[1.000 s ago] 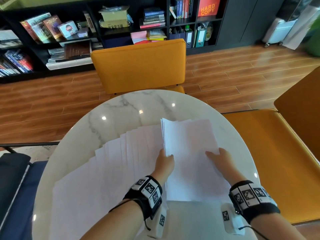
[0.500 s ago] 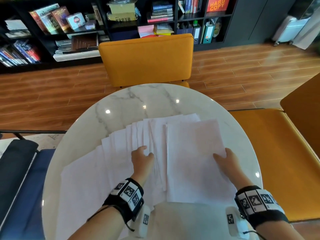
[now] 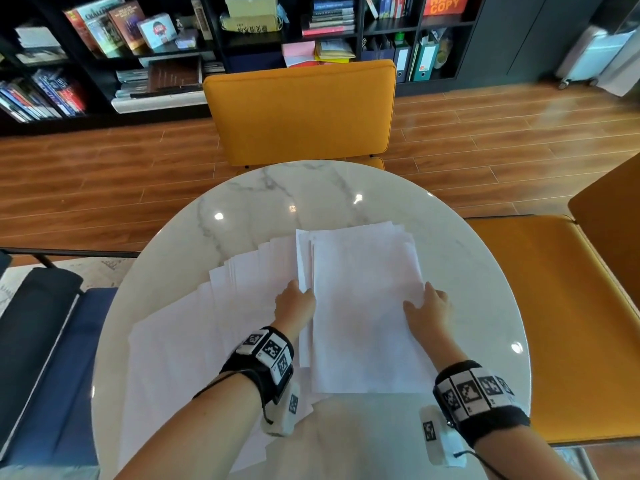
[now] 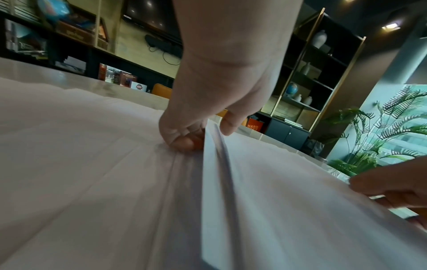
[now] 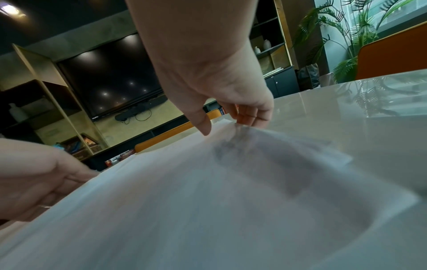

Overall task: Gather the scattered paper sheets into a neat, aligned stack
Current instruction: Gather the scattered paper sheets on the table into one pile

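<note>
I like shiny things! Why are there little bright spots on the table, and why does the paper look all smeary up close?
Head view: ceiling lights glint off the glossy marble table. Both wrist views: the paper sheets sit very close and look blurred, especially in the right wrist view.

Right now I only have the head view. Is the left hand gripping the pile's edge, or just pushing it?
Observer: Gripping. The left wrist view shows the left hand pinching the pile at its left edge, thumb on top and fingers curled underneath.
Operator: Is that edge flat on the sheets?
Observer: No. From the left wrist it stands raised above the fanned sheets, with a shadowed gap beneath.
Operator: And the right hand's fingers?
Observer: In the right wrist view the right hand has its thumb tip on top of the pile and its fingers curled at the right edge.
</note>
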### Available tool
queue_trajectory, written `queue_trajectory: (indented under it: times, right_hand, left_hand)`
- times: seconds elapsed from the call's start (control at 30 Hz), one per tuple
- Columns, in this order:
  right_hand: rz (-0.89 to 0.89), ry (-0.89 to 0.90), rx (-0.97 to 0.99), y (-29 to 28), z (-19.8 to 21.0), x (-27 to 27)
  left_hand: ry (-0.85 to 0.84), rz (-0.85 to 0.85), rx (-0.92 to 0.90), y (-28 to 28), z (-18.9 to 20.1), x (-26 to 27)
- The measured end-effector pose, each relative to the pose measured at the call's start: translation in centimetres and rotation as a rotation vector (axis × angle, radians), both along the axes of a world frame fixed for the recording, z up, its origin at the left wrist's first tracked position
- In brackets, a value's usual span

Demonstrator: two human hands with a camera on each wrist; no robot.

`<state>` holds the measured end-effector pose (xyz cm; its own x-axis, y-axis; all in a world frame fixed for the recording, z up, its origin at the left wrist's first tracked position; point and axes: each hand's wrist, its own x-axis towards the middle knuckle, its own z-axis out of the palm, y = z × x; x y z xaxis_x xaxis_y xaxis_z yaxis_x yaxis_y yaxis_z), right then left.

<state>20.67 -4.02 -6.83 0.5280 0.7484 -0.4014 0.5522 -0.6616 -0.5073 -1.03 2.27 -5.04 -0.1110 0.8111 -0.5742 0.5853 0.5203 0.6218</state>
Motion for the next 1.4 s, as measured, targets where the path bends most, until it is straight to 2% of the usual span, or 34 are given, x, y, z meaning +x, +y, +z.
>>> queue_trajectory:
  times: [0.17,0.5,0.63,0.77,0.93,1.13,1.23,1.33,1.4]
  right_hand:
    - [0.066,0.113,0.064,0.0,-0.1,-1.4]
    - [-0.076,0.363,0.134,-0.7,0.2,0.5]
    - [-0.123,0.444,0.182,-0.9,0.5,1.3]
    - [-0.117,0.513,0.205,-1.6,1.0,1.4]
    - [-0.121,0.480,0.200,-2.4,0.6,1.3]
    - [-0.098,0.393,0.174,-2.2,-0.3,1.1]
    - [-0.102,0.375,0.190,-1.4,-0.2,0.9]
    - [-0.078,0.344,0.201,-0.4,0.1,0.4]
    - [-0.065,0.329,0.200,0.4,0.2,0.1]
  left_hand:
    - [-0.095,0.005,0.084,-1.1,0.4,0.7]
    - [-0.343,0.095,0.214,-2.2,1.4,0.4]
    - [-0.450,0.130,0.174,-2.9,1.9,0.0]
    - [-0.487,0.113,0.092,-3.8,1.7,0.0]
    - [-0.362,-0.010,0.011,-4.8,0.9,-0.6]
    - [-0.153,0.128,0.123,-4.9,-0.1,-4.8]
    - [-0.072,0.256,0.186,-4.3,-0.3,-6.5]
    - [-0.047,0.305,0.106,-3.4,-0.2,-6.5]
    - [-0.045,0.268,0.031,-2.7,-0.2,-6.2]
